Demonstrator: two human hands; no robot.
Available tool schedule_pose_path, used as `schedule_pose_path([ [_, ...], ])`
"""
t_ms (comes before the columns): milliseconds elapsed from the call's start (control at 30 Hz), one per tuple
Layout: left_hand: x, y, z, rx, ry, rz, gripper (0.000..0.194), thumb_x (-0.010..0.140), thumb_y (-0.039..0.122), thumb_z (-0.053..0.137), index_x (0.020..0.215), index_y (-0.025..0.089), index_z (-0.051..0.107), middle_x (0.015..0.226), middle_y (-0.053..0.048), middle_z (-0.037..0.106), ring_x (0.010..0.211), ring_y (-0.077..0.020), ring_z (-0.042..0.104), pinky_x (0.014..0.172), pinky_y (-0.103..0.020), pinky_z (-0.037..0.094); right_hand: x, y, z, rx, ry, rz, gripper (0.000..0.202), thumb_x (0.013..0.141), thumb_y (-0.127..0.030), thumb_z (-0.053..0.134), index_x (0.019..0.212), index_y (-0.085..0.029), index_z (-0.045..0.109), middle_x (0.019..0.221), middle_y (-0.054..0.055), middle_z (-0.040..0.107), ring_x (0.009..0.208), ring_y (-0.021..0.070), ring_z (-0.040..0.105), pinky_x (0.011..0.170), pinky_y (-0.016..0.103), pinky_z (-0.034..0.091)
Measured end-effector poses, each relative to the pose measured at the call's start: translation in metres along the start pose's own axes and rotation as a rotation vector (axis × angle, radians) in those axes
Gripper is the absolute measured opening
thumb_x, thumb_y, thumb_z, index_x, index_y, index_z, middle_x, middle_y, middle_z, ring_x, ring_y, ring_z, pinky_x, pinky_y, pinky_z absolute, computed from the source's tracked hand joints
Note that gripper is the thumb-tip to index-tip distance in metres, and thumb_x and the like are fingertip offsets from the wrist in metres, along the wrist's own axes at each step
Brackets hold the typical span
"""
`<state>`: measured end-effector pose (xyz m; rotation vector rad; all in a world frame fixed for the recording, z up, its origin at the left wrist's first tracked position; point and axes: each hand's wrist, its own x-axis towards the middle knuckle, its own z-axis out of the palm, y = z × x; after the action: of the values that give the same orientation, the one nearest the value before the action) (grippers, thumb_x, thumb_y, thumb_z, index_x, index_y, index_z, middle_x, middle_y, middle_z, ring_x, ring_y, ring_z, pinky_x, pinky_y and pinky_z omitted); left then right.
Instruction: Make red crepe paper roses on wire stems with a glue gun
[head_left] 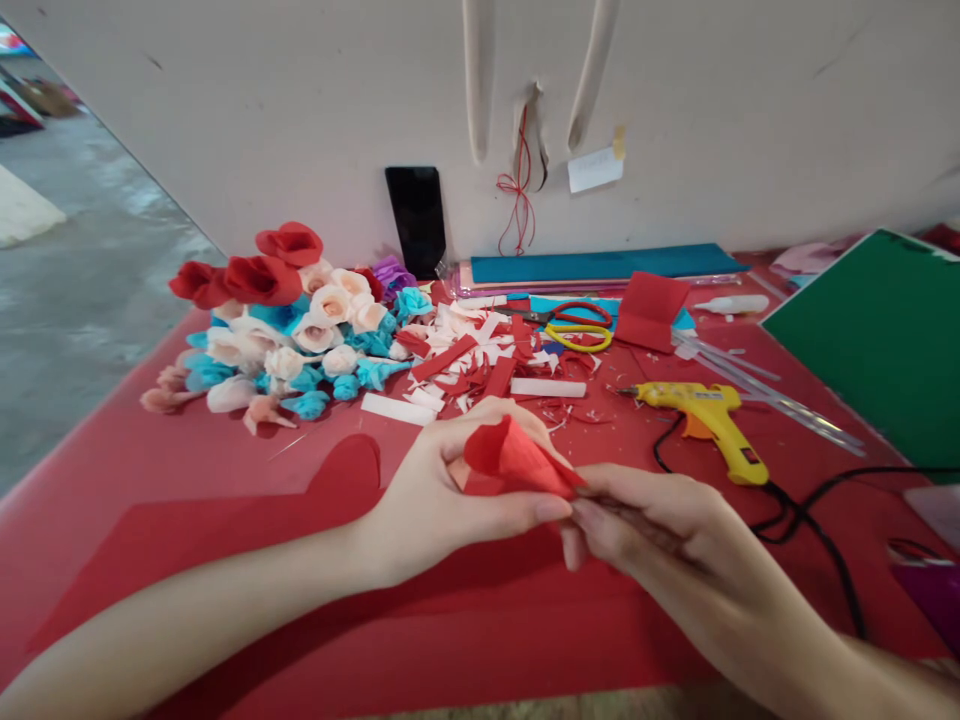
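Your left hand (442, 490) cups a red crepe-paper flower (514, 460), fingers curled around it and thumb pressed along its lower edge. Your right hand (645, 520) pinches the flower's narrow base, fingertips closed tight on it, touching your left thumb. The flower sits above the near middle of the red table (135, 450). A yellow glue gun (709, 415) lies just right of your hands, its black cord (817, 520) trailing toward the near right edge. Farther back, red and yellow scissors (577, 325) rest among red and white paper scraps (480, 365). A heap of finished paper roses (285, 320) sits toward the far left corner.
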<state>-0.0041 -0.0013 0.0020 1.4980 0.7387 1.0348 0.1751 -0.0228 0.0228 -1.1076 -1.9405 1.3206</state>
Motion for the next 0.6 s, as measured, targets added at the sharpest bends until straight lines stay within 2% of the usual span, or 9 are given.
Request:
schedule_pose_path([
  [233,-0.0003,-0.0045,-0.0015,-0.052,0.002,-0.017,0.007,0.071,0.019,0.066,0.077,0.018,0.065,0.074,-0.001,0.063,0.075,-0.0149,0.058,0.074,-0.027,0.047,0.0026,0.0006,-0.0029,0.107,-0.069,0.100,0.025,0.088,-0.021,0.040,0.066,-0.014,0.049,0.060,-0.004,0.048,0.053,0.0027,0.040,0.050,0.013,0.032],
  [400,-0.0005,-0.0043,0.0003,-0.180,-0.026,-0.086,0.014,0.073,0.016,0.065,0.086,0.021,0.065,0.070,0.002,0.064,0.065,-0.0096,0.059,0.071,-0.023,0.048,0.0049,0.0011,-0.0023,0.243,-0.094,0.124,0.024,0.088,-0.019,0.040,0.066,-0.014,0.048,0.059,-0.004,0.048,0.052,0.0018,0.037,0.049,0.012,0.031],
  [600,0.0020,-0.0049,-0.0006,-0.152,0.002,-0.057,0.011,0.072,0.016,0.066,0.080,0.023,0.069,0.068,0.004,0.064,0.069,-0.0078,0.058,0.074,-0.019,0.047,0.0060,0.0026,-0.0066,0.339,-0.131,0.146,0.015,0.085,-0.012,0.041,0.080,-0.014,0.055,0.065,-0.004,0.052,0.056,0.0015,0.043,0.053,0.010,0.035],
])
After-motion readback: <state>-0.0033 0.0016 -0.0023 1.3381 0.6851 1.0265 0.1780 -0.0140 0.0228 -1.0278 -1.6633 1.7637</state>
